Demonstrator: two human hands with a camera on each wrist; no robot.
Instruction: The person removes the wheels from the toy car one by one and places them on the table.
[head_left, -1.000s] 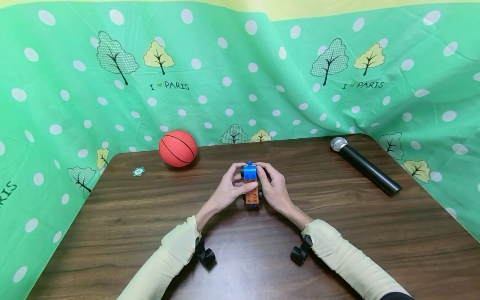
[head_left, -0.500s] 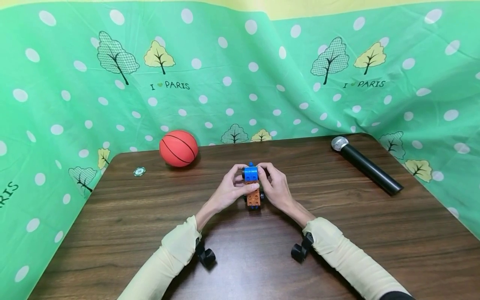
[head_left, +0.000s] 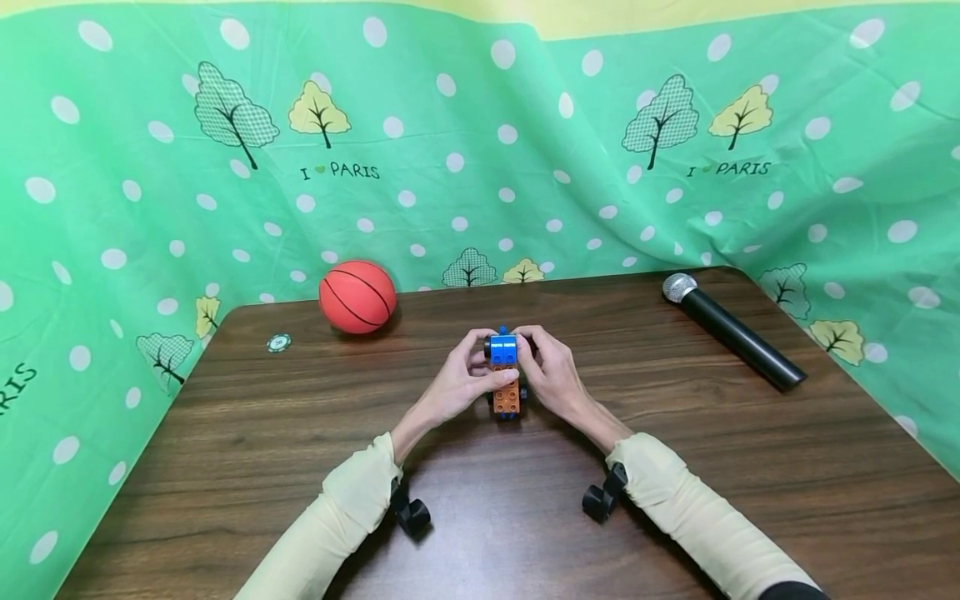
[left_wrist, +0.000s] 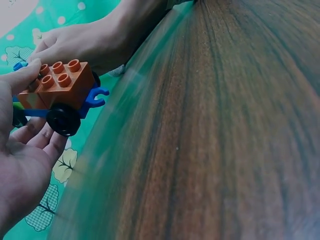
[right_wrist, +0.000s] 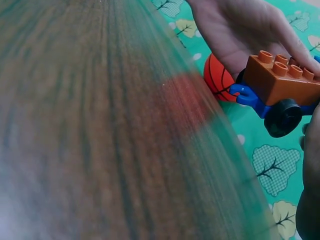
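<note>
left fingers (head_left: 500, 380) and right fingers (head_left: 528, 358) in grip around an orange-and-blue toy car (head_left: 507, 397)

Toy car of orange and blue plastic bricks (head_left: 506, 401): some orange studs hidden under left grip (head_left: 459, 380), head view; far end cut off by right edge, right wrist view. Round red ball with black lines (right_wrist: 215, 76): partly behind left grip there. Small round green-white chip (head_left: 279, 343): print too small to read surely. Brown wood-grain table (right_wrist: 60, 125): reflections blurred, both wrist views.
</note>
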